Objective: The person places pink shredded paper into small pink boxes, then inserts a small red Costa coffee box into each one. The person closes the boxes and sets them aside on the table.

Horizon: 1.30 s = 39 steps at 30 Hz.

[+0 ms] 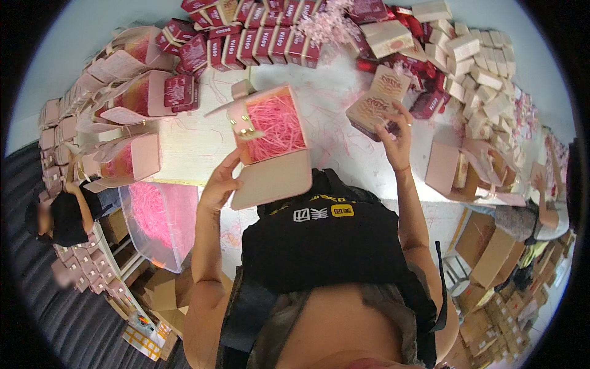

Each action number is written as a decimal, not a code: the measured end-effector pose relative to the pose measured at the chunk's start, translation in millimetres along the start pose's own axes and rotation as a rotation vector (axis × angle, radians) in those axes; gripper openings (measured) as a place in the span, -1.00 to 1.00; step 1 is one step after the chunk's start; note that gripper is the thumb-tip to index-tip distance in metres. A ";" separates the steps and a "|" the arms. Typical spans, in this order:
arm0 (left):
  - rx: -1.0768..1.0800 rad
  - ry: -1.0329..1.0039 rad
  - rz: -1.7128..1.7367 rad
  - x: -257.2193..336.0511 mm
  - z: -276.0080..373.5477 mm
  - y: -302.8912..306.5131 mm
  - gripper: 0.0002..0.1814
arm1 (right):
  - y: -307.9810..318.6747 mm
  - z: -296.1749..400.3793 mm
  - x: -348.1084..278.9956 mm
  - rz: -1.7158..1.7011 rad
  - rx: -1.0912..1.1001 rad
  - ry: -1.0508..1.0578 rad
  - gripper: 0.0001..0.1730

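My left hand (221, 182) holds a pale pink gift box (272, 182) by its side and front flap. The box stands open, with pink shredded paper (276, 124) filling it and gold-coloured fittings on its left flap. My right hand (396, 136) grips a small Costa carton (368, 110) at its near right edge, thumb at the side and fingers over the top. That carton has a beige printed face and dark red sides. A second beige-faced Costa carton (392, 83) lies just behind it. The underside of the gripped carton is hidden.
Red Costa cartons (265, 44) line the back of the white table (332, 138). Small cream boxes (484, 69) are heaped at right. Open pink gift boxes (145, 157) stand at left, above a clear plastic bin (179, 230) of shredded paper. Other people work at both sides.
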<state>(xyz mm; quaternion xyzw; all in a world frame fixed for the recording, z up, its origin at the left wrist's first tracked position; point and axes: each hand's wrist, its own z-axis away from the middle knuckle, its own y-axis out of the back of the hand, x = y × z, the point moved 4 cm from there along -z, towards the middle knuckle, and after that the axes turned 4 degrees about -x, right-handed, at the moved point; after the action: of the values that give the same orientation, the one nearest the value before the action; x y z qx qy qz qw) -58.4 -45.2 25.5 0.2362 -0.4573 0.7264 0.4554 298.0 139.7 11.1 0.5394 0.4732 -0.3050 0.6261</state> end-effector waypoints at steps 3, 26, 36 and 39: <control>-0.045 0.013 -0.189 -39.3 -11.1 -21.3 -0.12 | 17.9 32.6 -19.5 -0.181 0.125 -0.036 -0.68; 0.412 -0.942 -1.599 46.1 -61.4 -90.3 -0.69 | -147.9 -1.2 -15.4 -0.501 -0.566 -0.094 -0.23; 0.460 -0.842 -1.573 71.0 -96.2 -90.5 -0.74 | -189.3 46.4 18.9 0.005 -0.659 0.280 -0.11; 0.393 -0.772 -1.587 80.2 -108.3 -85.5 -0.78 | -178.6 47.5 -8.1 -0.017 -0.703 -0.002 -0.29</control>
<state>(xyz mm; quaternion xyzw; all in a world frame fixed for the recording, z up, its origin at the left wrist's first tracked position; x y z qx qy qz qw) -13.3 100.1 73.9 0.7830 -0.1487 0.1341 0.5889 148.2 51.5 -52.0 0.2865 0.5532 -0.1292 0.7715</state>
